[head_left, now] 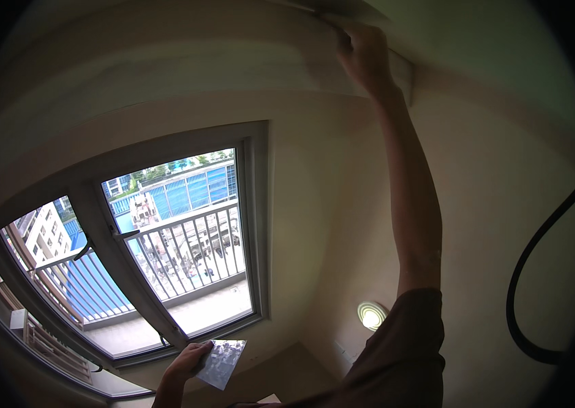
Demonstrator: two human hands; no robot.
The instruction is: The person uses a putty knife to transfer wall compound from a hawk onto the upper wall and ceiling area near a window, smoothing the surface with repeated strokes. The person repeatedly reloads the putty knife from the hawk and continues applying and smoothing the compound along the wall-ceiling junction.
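My right hand (367,58) is raised high at the end of a stretched arm, where the pale beam (253,64) meets the ceiling. Its fingers are closed, and dimness hides what they hold; a thin dark edge shows just beyond them. Low in the view, beneath the window, my left hand (189,360) grips a flat grey rectangular plate (223,364) by one side. Whitish patches mottle the plate's face. A wide gap separates the two hands.
A grey-framed window (260,224) fills the left, with a white railing (195,251) outside. On the right wall (491,204) a dark curved cable (515,292) hangs. A round lit lamp (371,315) shows beside my right sleeve.
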